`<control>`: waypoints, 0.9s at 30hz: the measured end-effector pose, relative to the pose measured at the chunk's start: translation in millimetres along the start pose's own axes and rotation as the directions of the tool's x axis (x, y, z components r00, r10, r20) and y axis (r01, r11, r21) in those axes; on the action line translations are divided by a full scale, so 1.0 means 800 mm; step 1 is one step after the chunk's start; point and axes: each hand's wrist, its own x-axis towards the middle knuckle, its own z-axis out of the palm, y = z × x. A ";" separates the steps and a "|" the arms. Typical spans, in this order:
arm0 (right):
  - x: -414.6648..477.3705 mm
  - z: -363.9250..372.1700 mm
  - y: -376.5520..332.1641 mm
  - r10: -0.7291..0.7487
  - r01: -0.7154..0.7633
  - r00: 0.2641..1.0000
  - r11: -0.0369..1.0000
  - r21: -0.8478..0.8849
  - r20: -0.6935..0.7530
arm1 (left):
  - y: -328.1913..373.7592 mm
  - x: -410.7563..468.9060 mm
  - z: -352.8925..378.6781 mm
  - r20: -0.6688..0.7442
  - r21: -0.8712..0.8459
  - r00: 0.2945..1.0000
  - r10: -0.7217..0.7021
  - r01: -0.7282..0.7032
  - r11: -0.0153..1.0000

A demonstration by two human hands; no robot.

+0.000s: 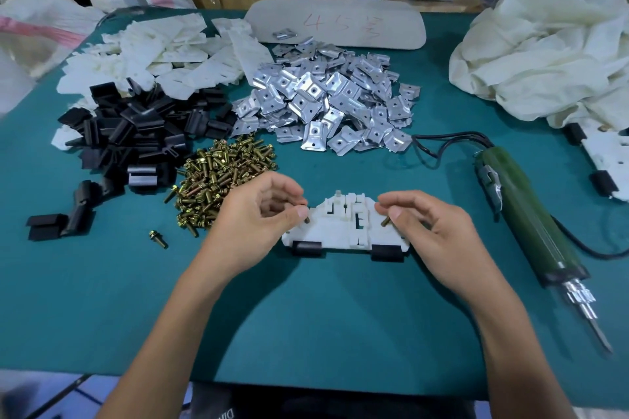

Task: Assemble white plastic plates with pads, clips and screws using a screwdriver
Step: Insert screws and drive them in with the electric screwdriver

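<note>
Pinched a screw (306, 219) in the left hand (258, 214), fingers curled, at the 9 o'clock end of the white plate (340, 231). Pinched a second screw (385, 221) in the right hand (432, 231) at its 3 o'clock end. Had the plate flat on the green table (323, 316), screw pile (221, 173) at 10 o'clock, screwdriver (531, 214) at 3 o'clock.

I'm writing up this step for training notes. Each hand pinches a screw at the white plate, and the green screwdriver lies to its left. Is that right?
Not quite. The head view shows the green screwdriver lying to the right of the white plate. The rest holds: the left hand pinches a screw and the right hand pinches a second screw at the plate.
</note>
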 end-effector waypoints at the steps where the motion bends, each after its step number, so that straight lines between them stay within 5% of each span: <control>1: -0.002 0.002 0.000 -0.016 0.016 1.000 0.999 -0.033 -0.012 | 0.000 -0.001 0.001 0.002 0.025 1.000 0.006 -0.006 1.000; 9: -0.013 0.020 0.002 -0.176 0.137 0.977 0.952 -0.275 -0.121 | 0.003 -0.005 0.001 0.116 0.378 0.986 0.117 -0.153 0.913; 16: -0.016 0.019 0.008 -0.148 0.111 0.978 0.966 -0.232 -0.147 | -0.013 -0.006 0.015 0.021 0.217 0.994 0.111 -0.113 0.970; 22: -0.015 0.021 0.009 -0.080 0.047 0.982 0.980 -0.193 -0.168 | -0.023 -0.009 0.015 -0.069 0.370 0.967 0.244 -0.202 0.907; 27: -0.015 0.020 0.012 -0.111 0.080 0.980 0.980 -0.185 -0.166 | -0.022 -0.012 0.017 -0.086 0.307 0.969 0.231 -0.194 0.932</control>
